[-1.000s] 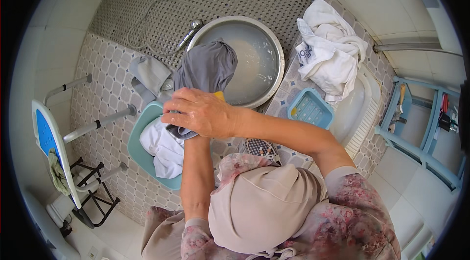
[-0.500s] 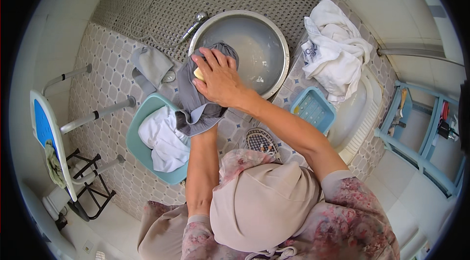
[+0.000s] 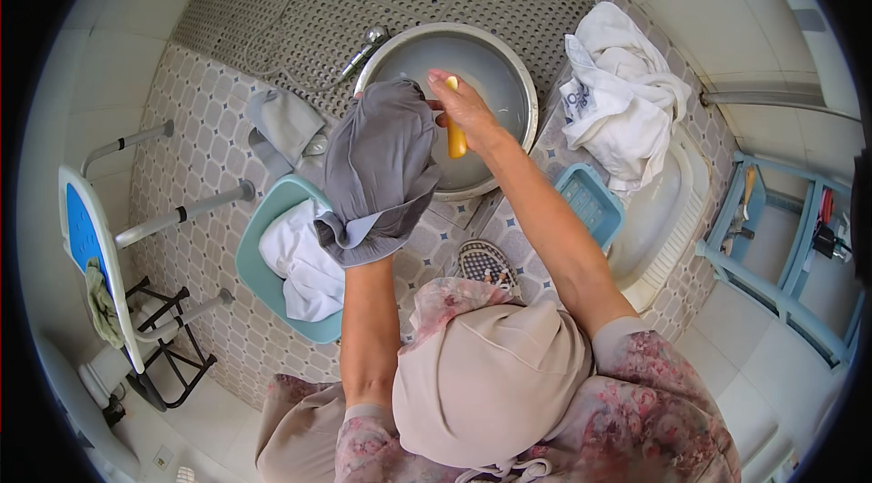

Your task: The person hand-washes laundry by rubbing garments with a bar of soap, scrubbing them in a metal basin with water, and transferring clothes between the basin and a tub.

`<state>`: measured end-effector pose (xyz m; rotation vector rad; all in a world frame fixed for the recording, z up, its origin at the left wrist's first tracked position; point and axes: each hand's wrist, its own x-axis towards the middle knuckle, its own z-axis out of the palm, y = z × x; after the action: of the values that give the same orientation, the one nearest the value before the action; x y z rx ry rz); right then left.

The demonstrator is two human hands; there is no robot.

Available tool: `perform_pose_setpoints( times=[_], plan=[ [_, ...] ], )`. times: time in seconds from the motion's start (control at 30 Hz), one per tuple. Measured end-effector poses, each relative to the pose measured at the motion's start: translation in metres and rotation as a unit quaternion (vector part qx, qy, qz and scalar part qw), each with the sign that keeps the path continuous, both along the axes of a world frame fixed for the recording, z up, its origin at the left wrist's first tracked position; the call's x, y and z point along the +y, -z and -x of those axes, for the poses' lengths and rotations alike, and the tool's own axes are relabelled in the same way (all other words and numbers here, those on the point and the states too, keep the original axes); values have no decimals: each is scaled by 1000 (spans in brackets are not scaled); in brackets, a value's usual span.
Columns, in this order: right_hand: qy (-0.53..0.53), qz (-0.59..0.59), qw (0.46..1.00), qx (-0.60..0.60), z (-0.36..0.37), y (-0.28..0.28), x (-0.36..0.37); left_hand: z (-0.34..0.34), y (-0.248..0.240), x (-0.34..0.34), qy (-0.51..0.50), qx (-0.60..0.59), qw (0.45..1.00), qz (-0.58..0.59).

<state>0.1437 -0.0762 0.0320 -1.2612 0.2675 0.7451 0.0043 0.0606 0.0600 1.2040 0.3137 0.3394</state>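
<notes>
A grey garment [image 3: 381,142] covers my left hand, which reaches up inside it from my left forearm [image 3: 370,328]; the fingers are hidden under the cloth. The garment's turned-back hem hangs around my wrist. My right hand [image 3: 472,119] grips a yellow bar of soap [image 3: 457,141] just to the right of the garment. Both hands are above the near left part of a round metal basin [image 3: 530,133] holding cloudy water. Left of my left forearm stands a teal tub [image 3: 250,269] with white cloth [image 3: 304,260] in it.
Another grey cloth [image 3: 289,119] lies on the tiles beside a shower head [image 3: 374,36] and hose. White laundry [image 3: 627,74] is piled at the right, near a blue basket [image 3: 590,201] and a squat toilet [image 3: 658,219]. A blue-seated shower chair [image 3: 82,219] stands left, a blue rack [image 3: 772,288] right.
My right hand has lifted off the grey garment and moved right with the soap, which now shows more fully. The garment on my left hand is spread more openly.
</notes>
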Motion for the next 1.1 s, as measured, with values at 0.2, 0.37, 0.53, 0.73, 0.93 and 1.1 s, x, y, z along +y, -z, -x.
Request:
perform_pose_setpoints(
  times=[0.2,0.37,0.53,0.73,0.93,1.1],
  plan=[
    [-232,-51,971,37,-14,-28,-26,-14,3,24,17,-32,999,-34],
    [-110,-97,989,23,-23,-36,-44,-21,5,38,30,-57,996,-63],
    [-46,-157,984,73,-27,-60,-37,-10,22,67,-3,67,985,156],
    [-12,-267,956,123,-26,-76,-35,10,11,73,101,42,987,-119],
    [-117,-299,938,133,-11,-102,-23,8,-28,27,17,135,984,-115],
    [-337,-115,934,-14,5,-124,4,-34,-26,2,11,144,959,-243]
  ],
)
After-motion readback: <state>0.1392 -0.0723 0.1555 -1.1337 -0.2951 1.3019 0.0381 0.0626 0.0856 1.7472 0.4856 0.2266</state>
